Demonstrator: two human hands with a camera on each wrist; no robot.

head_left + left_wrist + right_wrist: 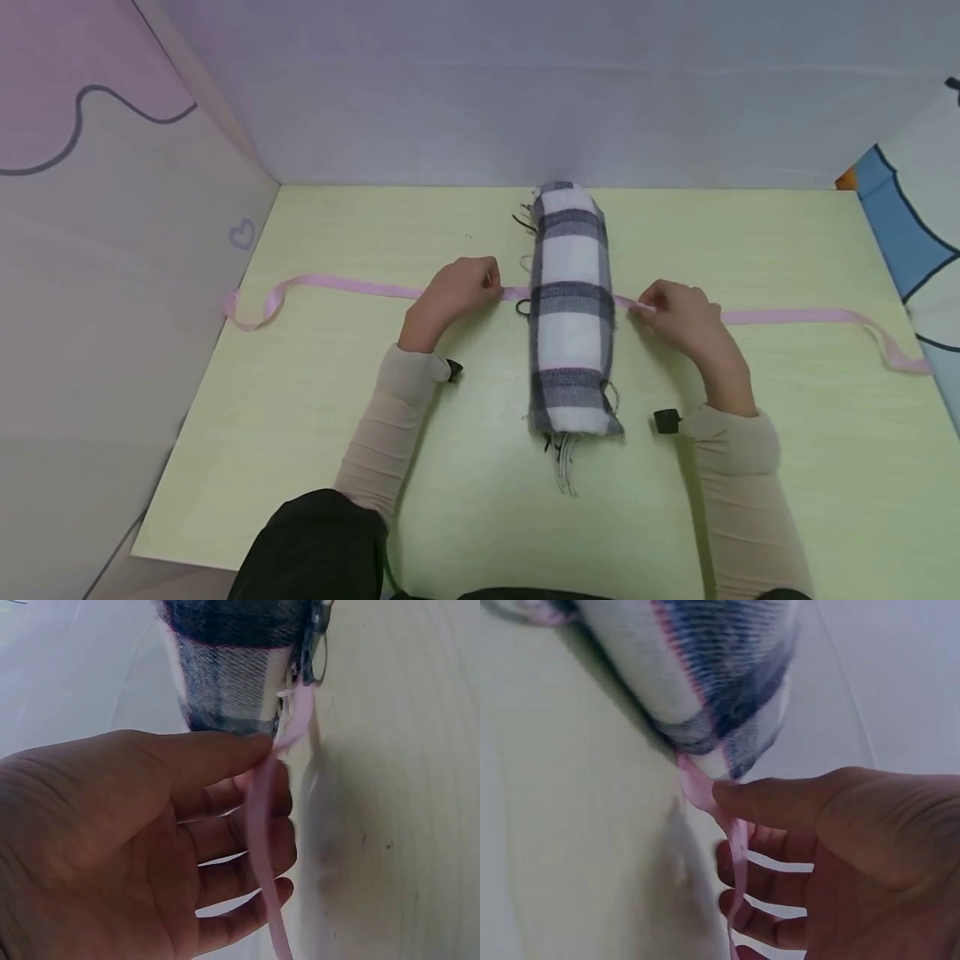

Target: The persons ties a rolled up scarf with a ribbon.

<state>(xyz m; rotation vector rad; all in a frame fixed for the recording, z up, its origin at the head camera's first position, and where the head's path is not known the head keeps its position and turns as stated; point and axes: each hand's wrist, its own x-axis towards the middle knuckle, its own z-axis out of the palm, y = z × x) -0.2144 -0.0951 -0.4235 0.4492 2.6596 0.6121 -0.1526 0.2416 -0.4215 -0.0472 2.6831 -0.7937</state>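
Ribbon (341, 285), long flat pink fabric strip, runs crosswise over the flat pale-yellow surface (300, 467), curled tail at left edge. I'd call it light, limp, maybe slippery; best pinched across its width. Left hand (459, 287): narrow grip, thumb and forefinger pinching ribbon. Middle: checked dark-and-white woven cloth roll (572, 325), lying lengthwise, with loose stringy fringe (564, 462) at near end; ribbon seems to pass beneath, crossing hidden from me. Roll looks soft, light, squashable; I'd cup it by both sides, avoid fringe. Right hand (681, 318): narrow grip too, pinching ribbon near roll. Ribbon's other tail reaches right edge.
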